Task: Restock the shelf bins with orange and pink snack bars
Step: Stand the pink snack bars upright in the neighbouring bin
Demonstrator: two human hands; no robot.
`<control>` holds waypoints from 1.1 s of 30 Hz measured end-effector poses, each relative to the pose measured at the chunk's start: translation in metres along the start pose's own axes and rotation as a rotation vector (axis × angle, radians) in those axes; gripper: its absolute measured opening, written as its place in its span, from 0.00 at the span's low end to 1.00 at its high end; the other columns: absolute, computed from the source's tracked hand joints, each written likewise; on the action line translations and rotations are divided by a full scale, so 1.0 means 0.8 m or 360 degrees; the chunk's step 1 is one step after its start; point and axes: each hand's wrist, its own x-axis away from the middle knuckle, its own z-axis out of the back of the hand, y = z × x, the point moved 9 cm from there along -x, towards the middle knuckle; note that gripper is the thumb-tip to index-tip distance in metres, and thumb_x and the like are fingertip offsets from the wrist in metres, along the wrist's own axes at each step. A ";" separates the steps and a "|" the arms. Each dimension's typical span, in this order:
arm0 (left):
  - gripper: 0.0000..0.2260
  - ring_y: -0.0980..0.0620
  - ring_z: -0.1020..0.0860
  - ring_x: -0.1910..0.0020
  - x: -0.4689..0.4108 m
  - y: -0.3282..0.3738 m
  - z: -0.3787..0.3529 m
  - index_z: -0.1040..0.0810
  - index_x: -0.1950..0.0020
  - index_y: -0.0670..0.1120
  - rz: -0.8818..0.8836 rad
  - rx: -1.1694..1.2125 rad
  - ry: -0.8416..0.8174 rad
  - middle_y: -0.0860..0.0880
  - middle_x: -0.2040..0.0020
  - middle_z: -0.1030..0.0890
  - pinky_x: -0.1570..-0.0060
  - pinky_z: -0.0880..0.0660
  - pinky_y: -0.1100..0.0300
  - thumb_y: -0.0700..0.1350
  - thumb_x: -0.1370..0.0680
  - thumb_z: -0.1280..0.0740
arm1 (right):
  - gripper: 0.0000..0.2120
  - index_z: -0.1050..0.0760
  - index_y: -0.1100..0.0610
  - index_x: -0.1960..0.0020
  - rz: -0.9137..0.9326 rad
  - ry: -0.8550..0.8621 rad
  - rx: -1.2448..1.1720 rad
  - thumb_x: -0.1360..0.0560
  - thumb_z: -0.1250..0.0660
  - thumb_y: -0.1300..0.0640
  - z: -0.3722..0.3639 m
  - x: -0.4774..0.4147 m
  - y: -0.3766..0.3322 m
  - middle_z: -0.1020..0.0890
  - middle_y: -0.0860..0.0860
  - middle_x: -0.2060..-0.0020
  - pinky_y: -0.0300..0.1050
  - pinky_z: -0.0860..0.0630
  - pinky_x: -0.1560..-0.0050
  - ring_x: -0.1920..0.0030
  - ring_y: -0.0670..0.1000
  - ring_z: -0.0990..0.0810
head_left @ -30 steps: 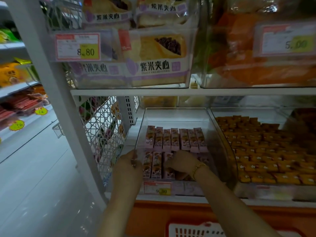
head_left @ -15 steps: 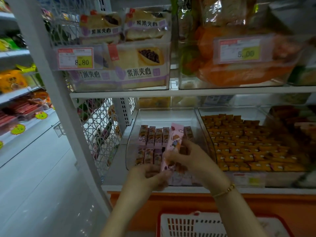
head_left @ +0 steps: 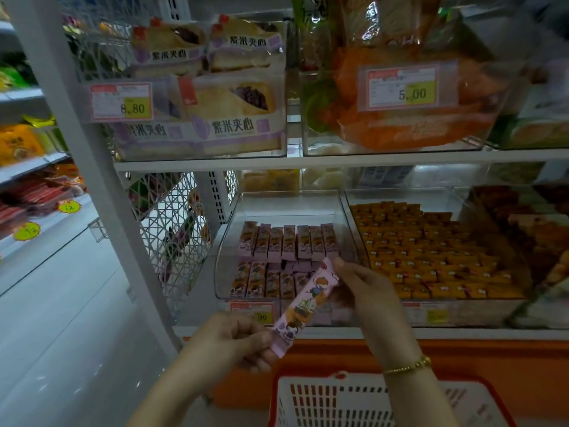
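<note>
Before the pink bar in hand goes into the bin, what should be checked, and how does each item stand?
1. Grip: left hand pinches the pink bar at its lower end, right hand holds the upper end: ok.
2. Correct bin: stocked bars in the bin match it: ok.
3. Room: bin floor behind the rear row is bare: ok.
4. Front row tidy: partly hidden by the pink bar: cannot tell.
5. Basket stock left: contents not visible: cannot tell.
</note>
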 end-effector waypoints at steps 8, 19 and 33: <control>0.09 0.51 0.17 0.62 -0.009 -0.002 0.018 0.17 0.57 0.43 -0.0162 -0.0198 0.0137 0.46 0.62 0.15 0.60 0.22 0.61 0.38 0.22 0.36 | 0.17 0.20 0.61 0.57 -0.0023 -0.0080 0.0132 0.25 0.34 0.47 -0.018 -0.007 0.001 0.17 0.58 0.66 0.37 0.24 0.69 0.69 0.51 0.18; 0.21 0.40 0.17 0.54 -0.009 -0.034 0.019 0.20 0.46 0.34 0.0356 0.0965 -0.0012 0.34 0.51 0.18 0.59 0.18 0.55 0.50 0.20 0.43 | 0.15 0.24 0.63 0.46 -0.0126 -0.0700 -0.0039 0.32 0.30 0.63 -0.044 -0.028 0.003 0.19 0.61 0.50 0.41 0.20 0.54 0.51 0.56 0.17; 0.12 0.56 0.17 0.57 -0.026 -0.002 0.067 0.19 0.46 0.46 -0.0271 0.0321 0.0756 0.51 0.56 0.15 0.62 0.24 0.70 0.44 0.29 0.27 | 0.15 0.21 0.63 0.45 -0.0368 -0.0387 0.0001 0.24 0.34 0.52 -0.083 -0.051 0.047 0.16 0.61 0.55 0.49 0.18 0.54 0.55 0.58 0.16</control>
